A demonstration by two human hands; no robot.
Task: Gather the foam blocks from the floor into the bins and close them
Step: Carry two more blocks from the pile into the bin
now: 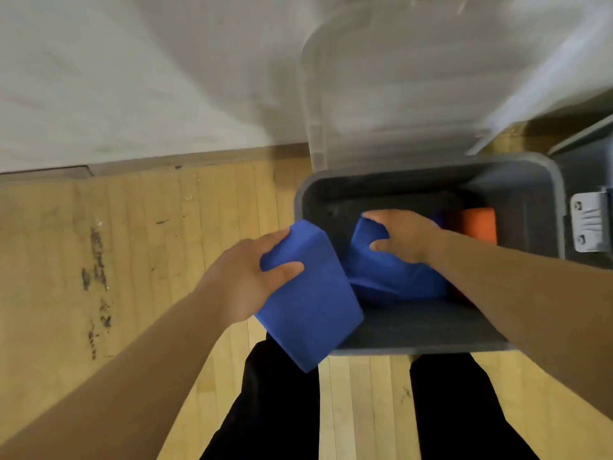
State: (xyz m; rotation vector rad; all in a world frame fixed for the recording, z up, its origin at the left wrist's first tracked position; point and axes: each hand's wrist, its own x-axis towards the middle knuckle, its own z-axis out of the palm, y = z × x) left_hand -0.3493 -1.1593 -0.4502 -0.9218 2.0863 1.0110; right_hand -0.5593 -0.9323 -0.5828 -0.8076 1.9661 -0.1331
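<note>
At the centre of the frame the left hand (pixel 247 277) grasps a blue foam block (pixel 310 300), thumb on its top face and fingers around its far edge; the block is tilted over the near left corner of the grey bin (pixel 414 340). In the centre right, the right hand (pixel 403 235) reaches inside the bin and grips a second blue block (pixel 388 273) lying there, with an orange block (pixel 479 224) just beside it, deeper in the bin. The clear lid (pixel 398 94) stands open at the upper right, against the white wall (pixel 132 78), and the bin rests on the wooden floor (pixel 166 227).
</note>
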